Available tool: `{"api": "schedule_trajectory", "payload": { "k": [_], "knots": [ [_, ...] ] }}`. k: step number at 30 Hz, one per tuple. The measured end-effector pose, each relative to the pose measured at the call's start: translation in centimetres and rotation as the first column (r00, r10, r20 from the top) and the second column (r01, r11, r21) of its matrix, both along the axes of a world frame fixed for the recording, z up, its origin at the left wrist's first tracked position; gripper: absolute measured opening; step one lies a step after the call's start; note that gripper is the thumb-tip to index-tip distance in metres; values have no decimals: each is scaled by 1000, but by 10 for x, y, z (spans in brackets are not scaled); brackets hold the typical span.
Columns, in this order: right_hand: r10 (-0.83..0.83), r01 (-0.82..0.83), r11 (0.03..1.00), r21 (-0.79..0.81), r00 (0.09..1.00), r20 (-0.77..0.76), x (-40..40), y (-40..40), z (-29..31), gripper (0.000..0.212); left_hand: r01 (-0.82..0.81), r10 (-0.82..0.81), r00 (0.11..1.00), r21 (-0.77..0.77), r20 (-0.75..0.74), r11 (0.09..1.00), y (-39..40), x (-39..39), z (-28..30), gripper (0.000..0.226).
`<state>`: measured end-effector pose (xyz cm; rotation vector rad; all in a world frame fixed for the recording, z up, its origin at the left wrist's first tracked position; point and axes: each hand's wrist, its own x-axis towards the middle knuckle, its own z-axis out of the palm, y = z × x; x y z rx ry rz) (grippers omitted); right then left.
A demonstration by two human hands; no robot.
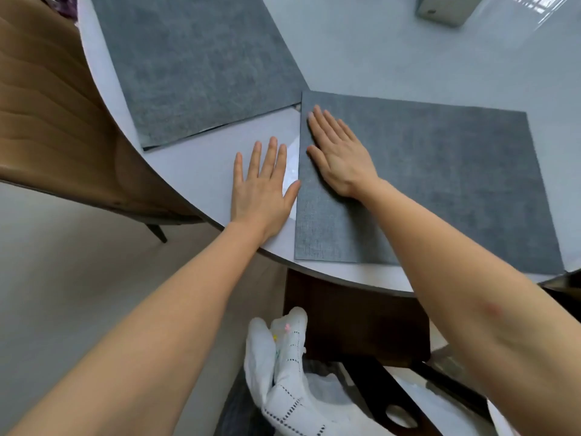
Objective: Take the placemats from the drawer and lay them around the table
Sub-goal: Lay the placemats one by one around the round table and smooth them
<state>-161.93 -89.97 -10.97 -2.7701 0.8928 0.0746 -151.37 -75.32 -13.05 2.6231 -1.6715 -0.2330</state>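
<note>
Two grey woven placemats lie on the round white table [201, 171]. The near placemat [440, 184] sits at the table's front edge, and my right hand [338, 155] presses flat on its left part with straight fingers. Flat on the bare tabletop just left of that mat rests my left hand [262, 187], its thumb touching the mat's left edge. The far placemat [195, 67] lies up and to the left, its near corner almost meeting the near mat's top left corner. No drawer is in view.
A brown chair [53, 114] stands against the table's left edge. A pale boxy object [446, 7] sits on the table at the top right. Below the table I see a dark wooden base [355, 319], white fabric [283, 372] and pale floor.
</note>
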Motion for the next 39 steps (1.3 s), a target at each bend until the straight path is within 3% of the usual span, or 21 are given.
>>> {"api": "schedule_trajectory", "payload": {
  "k": [4, 7, 10, 12, 14, 18, 20, 22, 24, 29, 39],
  "knots": [
    [-318, 317, 948, -39, 948, -20, -91, 11, -2, 57, 12, -11, 1000, 22, -21, 1000, 0, 1, 3, 67],
    [-665, 663, 746, -58, 747, -17, -139, 35, -5, 61, 15, -14, 999, 33, -32, 999, 1, 1, 6, 66],
    [-760, 759, 649, -53, 650, 2, -127, 73, -10, 66, 26, -23, 999, 58, -48, 998, 0, 2, 9, 66],
    [-713, 712, 701, -50, 701, -3, -104, 101, -9, 69, 30, -25, 997, 83, -68, 996, -1, 4, 11, 67],
    [-589, 588, 808, -51, 808, -23, -86, 133, -7, 70, 33, -22, 994, 108, -105, 994, -2, 4, 15, 67],
    [-164, 169, 985, 31, 979, -120, -74, 186, 6, 70, 63, -19, 977, 199, -213, 978, -7, 11, 42, 71],
    [74, -60, 993, 99, 987, -142, -79, 198, 18, 66, 101, -32, 969, 274, -246, 957, -5, 17, 65, 70],
    [170, -144, 952, 270, 983, -72, -85, 198, 34, 56, 119, -30, 967, 344, -253, 932, 4, 20, 90, 62],
    [60, -62, 898, 436, 998, 17, -90, 192, 55, 45, 75, 28, 967, 385, -255, 920, 24, 24, 112, 56],
    [-226, 194, 901, 387, 973, 37, -86, 156, 105, 30, 6, 88, 972, 402, -216, 916, 81, 40, 160, 52],
    [-272, 291, 900, 325, 957, -106, 19, 100, 170, 35, 23, 16, 989, 262, -146, 965, 99, 133, 233, 42]
  ]
}}
